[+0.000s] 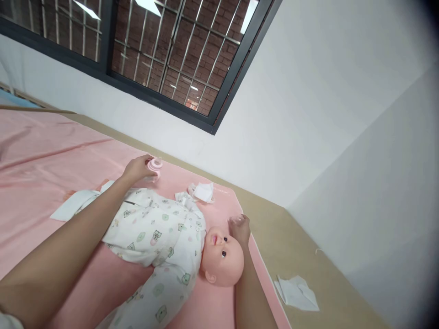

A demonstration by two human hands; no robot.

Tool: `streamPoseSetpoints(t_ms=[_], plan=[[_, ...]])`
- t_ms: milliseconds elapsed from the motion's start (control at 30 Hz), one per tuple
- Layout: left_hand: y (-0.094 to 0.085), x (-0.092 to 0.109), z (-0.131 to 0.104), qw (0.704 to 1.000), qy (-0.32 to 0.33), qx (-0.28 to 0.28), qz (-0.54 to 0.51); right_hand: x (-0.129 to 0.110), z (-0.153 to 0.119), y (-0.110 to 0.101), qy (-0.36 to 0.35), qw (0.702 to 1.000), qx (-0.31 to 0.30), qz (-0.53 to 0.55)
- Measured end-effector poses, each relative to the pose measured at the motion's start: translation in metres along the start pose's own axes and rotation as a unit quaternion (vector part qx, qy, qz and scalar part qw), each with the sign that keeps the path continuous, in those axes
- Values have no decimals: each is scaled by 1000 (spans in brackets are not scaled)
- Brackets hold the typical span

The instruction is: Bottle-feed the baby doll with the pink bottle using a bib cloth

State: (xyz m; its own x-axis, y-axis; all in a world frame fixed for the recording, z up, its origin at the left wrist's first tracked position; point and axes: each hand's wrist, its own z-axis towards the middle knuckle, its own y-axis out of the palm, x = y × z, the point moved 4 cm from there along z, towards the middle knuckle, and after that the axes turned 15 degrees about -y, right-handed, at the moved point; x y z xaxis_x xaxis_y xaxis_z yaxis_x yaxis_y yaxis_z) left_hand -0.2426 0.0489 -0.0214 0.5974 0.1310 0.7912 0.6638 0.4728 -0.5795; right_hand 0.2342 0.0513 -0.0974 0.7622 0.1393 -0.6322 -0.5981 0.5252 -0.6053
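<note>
the left hand grasps a pink bottle past the doll; the right hand, by its head, grips a clear piece. a packet lies between, a white cloth off the pink sheet.

No text, label, brand, number or sign can be read. A faint pale line that may be print runs along the far edge of the pink sheet, beyond the right hand and its grip on a clear piece, on the side toward the left hand; it is too small and blurred to make out. On the bottle in the left hand's grip, no lettering can be made out.
</note>
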Motion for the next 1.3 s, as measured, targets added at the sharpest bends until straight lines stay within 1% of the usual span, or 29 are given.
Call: streamPoseSetpoints(t_ms=[33, 100, 133, 200, 267, 333, 400, 500, 567, 633, 733, 800, 933, 1000, 1100, 1200, 1300], plan=[[-4, 5, -2, 1000, 2, 7, -23, -3, 1, -3, -8, 1000, 8, 22], [-11, 17, -7, 997, 7, 2, -72, -14, 5, -11, -22, 996, 26, 81], [-14, 24, -12, 995, 11, -8, -98, -21, 8, -16, -23, 992, 38, 118], [-19, 43, -24, 986, 29, -45, -157, -39, 16, -30, -18, 977, 63, 201], [-23, 64, -40, 973, 50, -90, -208, -65, 21, -46, -29, 957, 76, 277], [-27, 84, -59, 964, 64, -120, -228, -101, 20, -64, -73, 931, 83, 348], [-29, 102, -78, 963, 84, -136, -217, -142, 8, -79, -126, 912, 68, 385], [-25, 124, -106, 958, 156, -162, -178, -202, -22, -92, -212, 893, 35, 395], [-19, 133, -122, 948, 209, -180, -158, -232, -44, -94, -254, 888, 21, 383], [-13, 139, -136, 940, 245, -193, -141, -251, -61, -92, -284, 879, 20, 382], [-6, 143, -147, 937, 261, -200, -117, -263, -74, -82, -307, 872, -15, 381], [-5, 144, -150, 942, 250, -195, -109, -264, -77, -74, -307, 875, -47, 372], [-7, 145, -151, 952, 224, -182, -105, -261, -77, -62, -294, 883, -94, 355], [-10, 146, -153, 953, 223, -180, -102, -261, -77, -59, -291, 880, -106, 359], [-14, 148, -157, 957, 225, -162, -89, -261, -78, -58, -274, 872, -130, 383], [-14, 149, -161, 959, 231, -145, -80, -262, -79, -62, -269, 869, -126, 397], [-13, 148, -164, 952, 254, -140, -97, -262, -76, -72, -287, 872, -88, 388]])
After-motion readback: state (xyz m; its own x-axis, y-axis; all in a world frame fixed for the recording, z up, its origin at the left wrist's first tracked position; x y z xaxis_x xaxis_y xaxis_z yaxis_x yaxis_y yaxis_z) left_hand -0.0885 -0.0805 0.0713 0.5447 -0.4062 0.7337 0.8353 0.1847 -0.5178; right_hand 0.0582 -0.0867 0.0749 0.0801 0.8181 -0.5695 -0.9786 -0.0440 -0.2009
